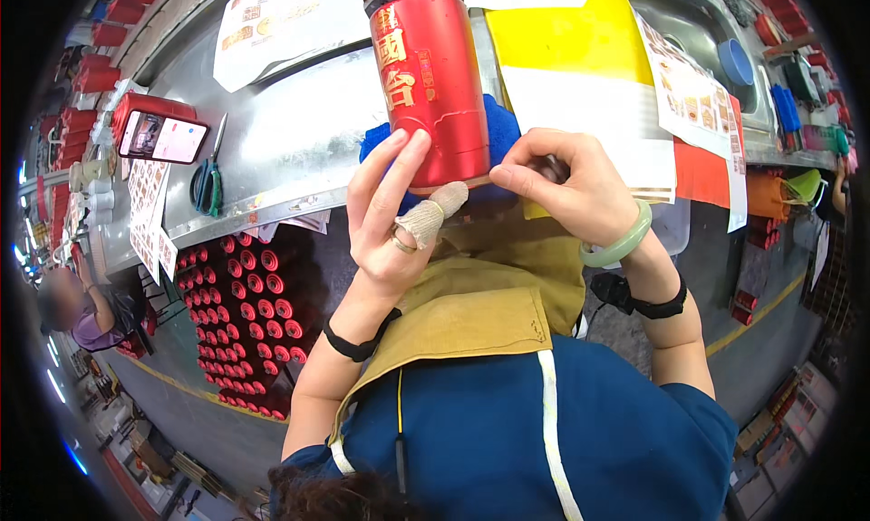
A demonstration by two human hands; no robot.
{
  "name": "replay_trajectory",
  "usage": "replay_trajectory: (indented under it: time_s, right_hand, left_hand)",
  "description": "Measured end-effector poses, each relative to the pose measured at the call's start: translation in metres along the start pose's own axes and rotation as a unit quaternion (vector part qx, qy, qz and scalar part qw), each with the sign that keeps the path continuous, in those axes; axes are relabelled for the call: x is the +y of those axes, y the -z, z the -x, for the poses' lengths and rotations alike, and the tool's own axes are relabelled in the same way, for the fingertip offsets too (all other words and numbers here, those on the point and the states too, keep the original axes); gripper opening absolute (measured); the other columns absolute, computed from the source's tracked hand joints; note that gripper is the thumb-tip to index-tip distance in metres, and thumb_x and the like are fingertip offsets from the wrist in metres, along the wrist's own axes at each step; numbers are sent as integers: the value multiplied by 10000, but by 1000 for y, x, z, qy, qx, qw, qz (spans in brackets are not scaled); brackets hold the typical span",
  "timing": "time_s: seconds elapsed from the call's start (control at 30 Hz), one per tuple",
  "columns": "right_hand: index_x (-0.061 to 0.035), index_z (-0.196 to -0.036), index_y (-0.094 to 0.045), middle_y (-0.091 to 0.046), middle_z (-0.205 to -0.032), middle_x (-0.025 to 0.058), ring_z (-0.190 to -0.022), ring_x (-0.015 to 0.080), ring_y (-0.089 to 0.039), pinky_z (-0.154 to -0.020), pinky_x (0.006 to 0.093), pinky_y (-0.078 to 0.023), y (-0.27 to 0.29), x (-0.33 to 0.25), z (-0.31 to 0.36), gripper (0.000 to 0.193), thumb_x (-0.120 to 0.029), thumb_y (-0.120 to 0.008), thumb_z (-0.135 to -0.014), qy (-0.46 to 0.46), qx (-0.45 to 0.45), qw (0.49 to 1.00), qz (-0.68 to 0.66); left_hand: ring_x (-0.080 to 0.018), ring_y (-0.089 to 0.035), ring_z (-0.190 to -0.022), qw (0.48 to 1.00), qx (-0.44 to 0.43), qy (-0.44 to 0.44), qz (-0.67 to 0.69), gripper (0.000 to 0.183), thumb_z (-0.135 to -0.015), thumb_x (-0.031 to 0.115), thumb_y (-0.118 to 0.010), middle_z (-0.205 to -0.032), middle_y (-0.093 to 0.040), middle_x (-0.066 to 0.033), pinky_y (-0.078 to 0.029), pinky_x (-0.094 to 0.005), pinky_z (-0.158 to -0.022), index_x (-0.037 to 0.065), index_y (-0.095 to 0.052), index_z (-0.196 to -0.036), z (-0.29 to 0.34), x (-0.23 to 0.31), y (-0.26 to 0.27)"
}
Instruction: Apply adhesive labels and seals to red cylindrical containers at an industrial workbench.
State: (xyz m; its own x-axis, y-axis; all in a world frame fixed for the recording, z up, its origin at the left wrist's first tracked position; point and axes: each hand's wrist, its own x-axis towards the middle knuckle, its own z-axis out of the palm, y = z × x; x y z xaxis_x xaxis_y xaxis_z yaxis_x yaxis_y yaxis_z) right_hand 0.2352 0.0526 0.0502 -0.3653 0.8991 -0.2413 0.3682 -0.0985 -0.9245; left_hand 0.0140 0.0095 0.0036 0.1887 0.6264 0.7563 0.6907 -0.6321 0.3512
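Note:
A glossy red bottle (pixel 439 86) with gold lettering lies on a blue cloth (pixel 500 127), its base toward me. My left hand (pixel 390 217) steadies it, with two fingers stretched along its side. The thumb, in a beige wrap, presses near the rim of the base. At the right of that rim, my right hand (pixel 580 181) pinches thumb and forefinger together. Whatever lies between those fingertips is too small to make out. A fine wavy line runs across the lower part of the bottle.
Left on the metal table (pixel 281 131) are scissors (pixel 208 178) and a lit phone (pixel 163 137) against a red object. Sticker sheets (pixel 290 18) lie behind; a yellow sheet (pixel 571 45) sits right, before a sink (pixel 693 23). Many red-capped items (pixel 245 322) stand below. Another person (pixel 86 313) sits far left.

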Motion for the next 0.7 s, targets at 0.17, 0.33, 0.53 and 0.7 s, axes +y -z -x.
replay_trajectory:
  time_s: [0.17,0.33,0.53,0.7]
  right_hand:
    - [-2,-888,-743,-590,-674,-23,-601,32,-450,-549,236,-358,-1,-12,7,196,-193,-770,-924,4,-11,999,-32]
    - [-6,-873,-757,-587,-636,14,-588,65,-466,-546,267,-381,2,-22,11,206,-208,-777,-908,46,-5,999,-28]
    - [-6,-885,-761,-592,-633,16,-594,68,-467,-553,273,-387,8,-6,5,194,-198,-777,-909,19,-1,1000,9]
    - [-3,-897,-721,-557,-710,-81,-621,-3,-399,-551,208,-310,5,4,4,181,-174,-758,-944,-2,-14,1000,-12]
  left_hand:
    - [-324,-683,-1153,978,80,123,146,547,-728,-8,-892,-1265,-692,-173,-583,-397,-979,-47,-679,-1231,22,-10,-15]
    - [-319,-689,-1145,956,101,205,183,559,-726,-20,-893,-1264,-691,-194,-588,-385,-982,-74,-672,-1236,30,-6,-11]
    - [-336,-676,-1140,993,34,109,17,445,-781,11,-853,-1256,-701,-201,-590,-394,-951,-74,-704,-1191,17,0,1]
    - [-354,-675,-1152,997,-2,54,46,329,-762,-2,-837,-1248,-716,-173,-588,-418,-950,-64,-736,-1069,-3,-1,0]
